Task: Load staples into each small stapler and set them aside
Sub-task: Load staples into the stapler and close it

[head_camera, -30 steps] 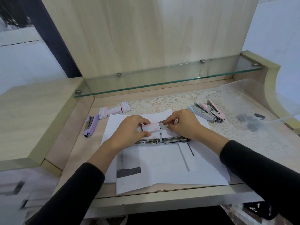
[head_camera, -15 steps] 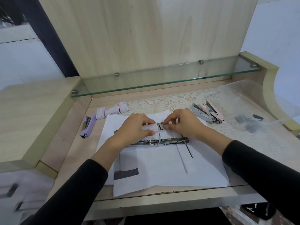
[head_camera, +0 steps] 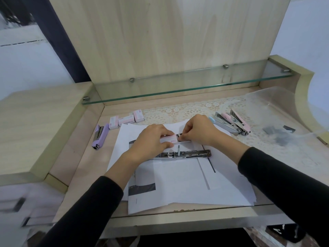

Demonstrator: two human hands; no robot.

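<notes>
Small pink staple box (head_camera: pixel 169 139) is gripped by the left hand (head_camera: pixel 151 139); its inner tray (head_camera: pixel 179 134) is pinched by the right hand (head_camera: pixel 197 130).

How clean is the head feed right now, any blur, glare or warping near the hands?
Head view: the hands and staple box are fairly sharp under soft, even light with faint shadows; the lower-left drawers are smeared; the glass shelf shows mild reflections, no harsh glare; wide-angle warp bends the desk edges.
</notes>
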